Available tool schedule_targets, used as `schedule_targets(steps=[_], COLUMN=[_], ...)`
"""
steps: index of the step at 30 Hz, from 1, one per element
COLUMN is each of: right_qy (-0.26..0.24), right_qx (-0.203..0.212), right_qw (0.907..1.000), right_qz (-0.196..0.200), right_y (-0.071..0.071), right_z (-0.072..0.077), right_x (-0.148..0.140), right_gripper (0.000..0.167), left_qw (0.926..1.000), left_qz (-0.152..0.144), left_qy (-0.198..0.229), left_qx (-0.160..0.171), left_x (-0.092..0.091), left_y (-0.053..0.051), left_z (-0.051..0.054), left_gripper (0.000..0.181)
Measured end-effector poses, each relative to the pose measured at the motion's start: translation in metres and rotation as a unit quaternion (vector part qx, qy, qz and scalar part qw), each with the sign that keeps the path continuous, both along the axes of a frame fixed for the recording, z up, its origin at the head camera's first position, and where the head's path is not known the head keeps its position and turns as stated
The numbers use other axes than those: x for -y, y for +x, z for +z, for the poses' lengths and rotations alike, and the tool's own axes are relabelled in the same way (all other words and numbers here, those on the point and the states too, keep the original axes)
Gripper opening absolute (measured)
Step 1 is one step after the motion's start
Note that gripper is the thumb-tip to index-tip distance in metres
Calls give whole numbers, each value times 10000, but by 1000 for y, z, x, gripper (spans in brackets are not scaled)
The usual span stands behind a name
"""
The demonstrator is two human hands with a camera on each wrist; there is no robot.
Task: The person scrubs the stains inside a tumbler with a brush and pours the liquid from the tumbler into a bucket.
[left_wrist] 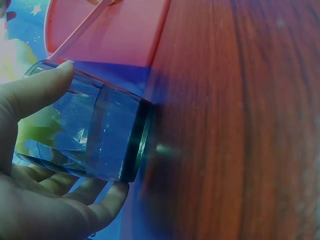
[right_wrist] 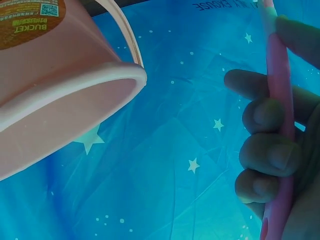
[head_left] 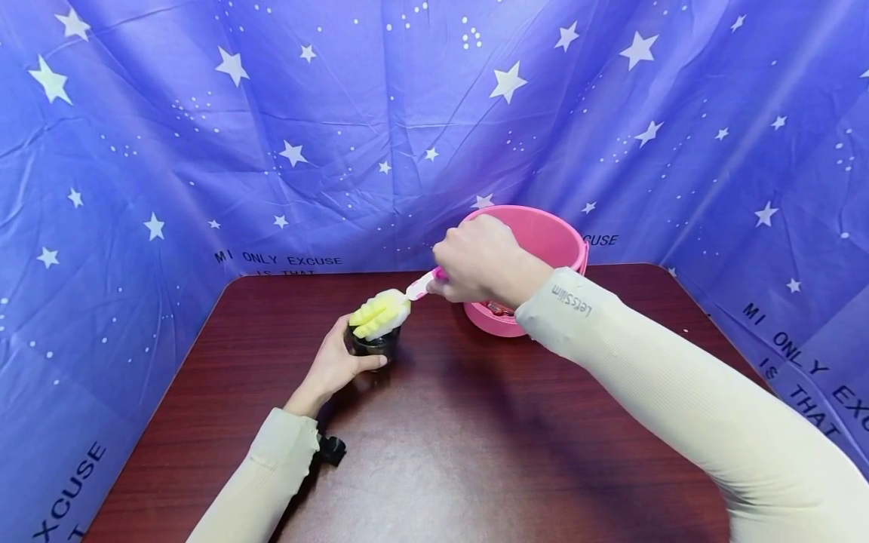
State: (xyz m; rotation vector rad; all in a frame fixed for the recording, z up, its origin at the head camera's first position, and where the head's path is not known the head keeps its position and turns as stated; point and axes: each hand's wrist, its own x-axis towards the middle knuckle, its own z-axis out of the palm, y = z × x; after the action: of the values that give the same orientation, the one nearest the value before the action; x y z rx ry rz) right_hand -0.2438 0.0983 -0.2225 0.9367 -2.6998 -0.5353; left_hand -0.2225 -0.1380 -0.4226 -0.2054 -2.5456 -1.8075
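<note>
My left hand (head_left: 339,358) grips a dark see-through glass cup (left_wrist: 110,130), thumb on one side and fingers round the other. In the head view the cup stands near the table's middle, its mouth partly hidden by a sponge head. My right hand (head_left: 478,260) holds the pink and white handle (right_wrist: 281,95) of a bottle brush, fingers curled round it in the right wrist view. The brush's yellow and white sponge head (head_left: 380,313) is at the cup's mouth, tilted down to the left; part of it shows yellow through the glass in the left wrist view.
A pink bucket (head_left: 543,234) with a label and a handle stands at the table's back right, behind my right hand. The dark red wooden table (head_left: 421,452) reaches back to a blue curtain (head_left: 380,90) with white stars. A black strap (head_left: 333,450) hangs by my left wrist.
</note>
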Motion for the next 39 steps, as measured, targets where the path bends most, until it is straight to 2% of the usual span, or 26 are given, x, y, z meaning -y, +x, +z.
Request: schedule_targets(steps=[13,22,32,39], right_qy=[-215,-357,-494,-564], right_qx=[122,150,64,73], right_qw=[9996,9991,9987,9984], right_qz=[-138,-157,-65,-48], right_y=[1,3,0,-1], right_z=[-3,-8,-17,-22], right_x=[-5,-8,-15,-18], right_gripper=[46,45,49,51], left_qw=[9990,9983,9994,9994], left_qz=[-21,-4,13,32], left_qy=[418,561,314,308], left_qx=[141,165,147,127], left_x=[1,2,2,1], left_y=[1,-1,-1,0], left_z=[1,-1,-1,0], left_gripper=[88,88,86,83])
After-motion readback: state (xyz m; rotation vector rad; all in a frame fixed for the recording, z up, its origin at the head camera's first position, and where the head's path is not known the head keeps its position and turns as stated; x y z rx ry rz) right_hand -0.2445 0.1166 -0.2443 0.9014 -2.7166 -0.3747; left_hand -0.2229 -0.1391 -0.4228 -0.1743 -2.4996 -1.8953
